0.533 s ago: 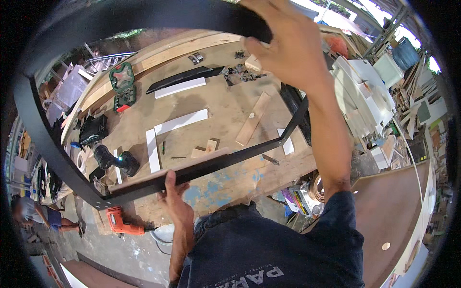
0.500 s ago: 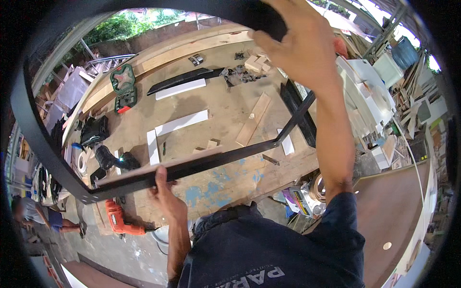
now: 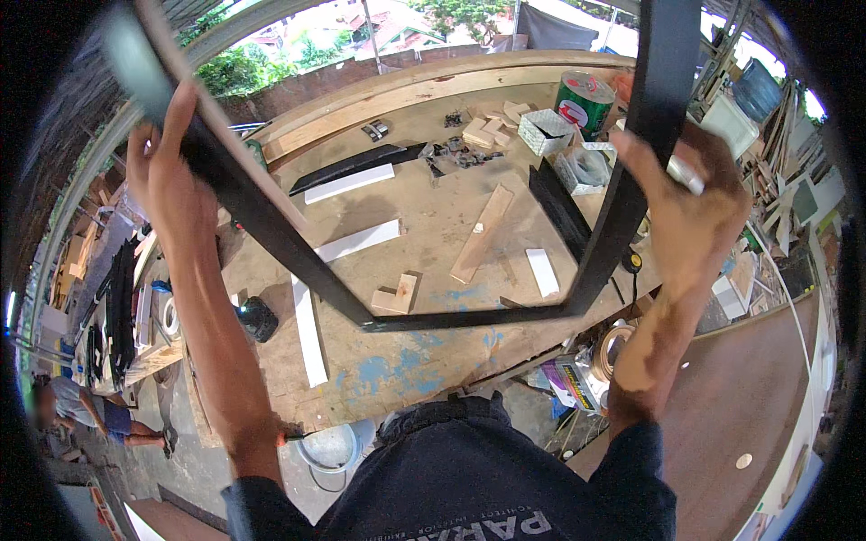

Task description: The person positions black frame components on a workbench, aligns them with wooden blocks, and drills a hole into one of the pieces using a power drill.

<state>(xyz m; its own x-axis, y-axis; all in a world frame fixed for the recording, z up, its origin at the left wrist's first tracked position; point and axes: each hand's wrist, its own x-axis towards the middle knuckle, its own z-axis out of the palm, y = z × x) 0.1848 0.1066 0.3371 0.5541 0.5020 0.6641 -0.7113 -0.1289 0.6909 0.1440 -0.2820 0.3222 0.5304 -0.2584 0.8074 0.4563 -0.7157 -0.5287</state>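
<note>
Above the wooden workbench, a black rectangular-section frame is held up by both hands, its lower bar spanning crosswise over the near part of the bench and its two side bars rising and spreading outward toward the top of the view. Left hand: raised high at the upper left, forearm running up from the lower edge with the elbow low; one finger points upward along the left side bar, the others curl at its outer side. Grip narrow, closed about that bar; exact thumb contact cannot be told, and the bar's upper end is blurred. Right hand: at similar height on the right side bar, wrist bent, forearm slanting up and outward from the dark sleeve; the thumb side reaches the bar's inner edge while the back of the hand lies on the outer side. Grip holds the bar; the far fingers are partly hidden. A pale wood strip runs along the left side bar's inner edge. Between the side bars, on the bench: a tan wooden slat, small wooden blocks, and a white strip near the lower right corner of the frame. Beyond stands a green tin can beside a white patterned box.
</note>
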